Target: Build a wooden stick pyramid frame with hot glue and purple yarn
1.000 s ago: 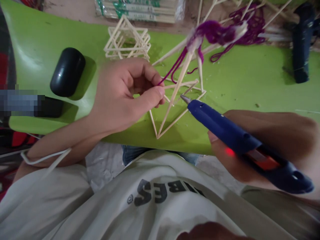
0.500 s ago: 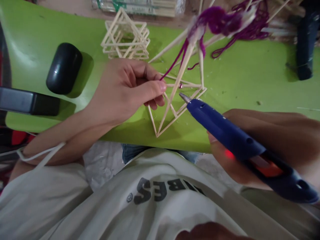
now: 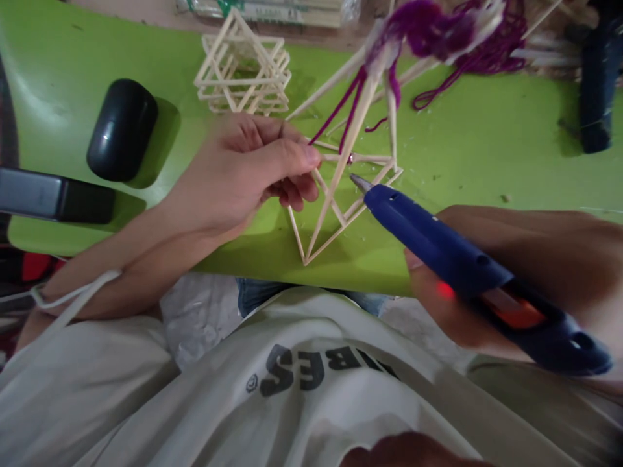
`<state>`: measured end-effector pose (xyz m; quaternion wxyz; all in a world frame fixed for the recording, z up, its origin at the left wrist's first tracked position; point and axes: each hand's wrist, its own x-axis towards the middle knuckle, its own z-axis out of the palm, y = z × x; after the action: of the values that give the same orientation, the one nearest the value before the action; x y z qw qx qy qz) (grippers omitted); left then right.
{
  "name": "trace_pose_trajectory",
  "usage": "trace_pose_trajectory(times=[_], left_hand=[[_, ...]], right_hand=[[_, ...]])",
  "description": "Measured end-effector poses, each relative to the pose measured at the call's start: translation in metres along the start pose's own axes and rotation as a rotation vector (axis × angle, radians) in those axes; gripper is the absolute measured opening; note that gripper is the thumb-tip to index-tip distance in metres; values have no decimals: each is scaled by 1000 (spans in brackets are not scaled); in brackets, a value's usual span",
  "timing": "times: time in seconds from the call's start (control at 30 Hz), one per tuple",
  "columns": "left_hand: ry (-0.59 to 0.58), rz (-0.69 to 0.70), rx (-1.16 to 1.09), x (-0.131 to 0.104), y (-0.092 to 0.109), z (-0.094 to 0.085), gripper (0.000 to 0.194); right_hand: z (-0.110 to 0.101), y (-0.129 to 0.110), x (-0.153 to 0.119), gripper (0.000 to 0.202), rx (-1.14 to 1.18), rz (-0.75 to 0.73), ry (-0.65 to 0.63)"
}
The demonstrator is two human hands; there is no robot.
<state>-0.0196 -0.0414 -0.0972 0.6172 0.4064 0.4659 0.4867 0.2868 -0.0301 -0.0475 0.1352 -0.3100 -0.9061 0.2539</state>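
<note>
My left hand (image 3: 263,162) is closed, thumb and forefinger pinching a strand of purple yarn (image 3: 335,117) beside a frame of thin wooden sticks (image 3: 325,194). The yarn runs up to the frame's top, where more purple yarn (image 3: 423,29) wraps the sticks. A small shiny purple spot marks one horizontal stick. In my right hand (image 3: 487,279) is a blue hot glue gun (image 3: 438,240), fingers wrapped round its handle. Its metal nozzle points left, close to the slanting front stick; whether it touches is unclear. A red light glows by the handle.
A second stick structure (image 3: 243,68) stands at the back left of the green table (image 3: 487,143). To the left lie a black computer mouse (image 3: 122,130) and a dark box-shaped object (image 3: 56,196). Tangled purple yarn (image 3: 501,52) and a dark tool (image 3: 596,84) are at the back right.
My left fingers have shifted slightly up and left with the yarn, and a second strand now shows nearer the stick. The glue gun's rear end has tipped slightly upward in view.
</note>
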Motion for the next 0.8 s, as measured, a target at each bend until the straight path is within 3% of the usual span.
trace_pose_trajectory(times=[0.13, 0.3, 0.47, 0.73, 0.8], left_hand=[[-21, -45, -35, 0, 0, -2, 15], [-38, -26, -50, -1, 0, -2, 13], [-42, -16, -52, -1, 0, -2, 14], [-60, 5, -55, 1, -1, -2, 15], [-57, 7, -66, 1, -1, -1, 15]], right_hand=[[0, -2, 1, 23, -27, -28, 36], [0, -12, 1, 25, -96, 48, 37], [2, -5, 2, 29, -35, -51, 39], [2, -7, 1, 39, -2, 62, -31], [2, -8, 1, 39, -22, 36, 15]])
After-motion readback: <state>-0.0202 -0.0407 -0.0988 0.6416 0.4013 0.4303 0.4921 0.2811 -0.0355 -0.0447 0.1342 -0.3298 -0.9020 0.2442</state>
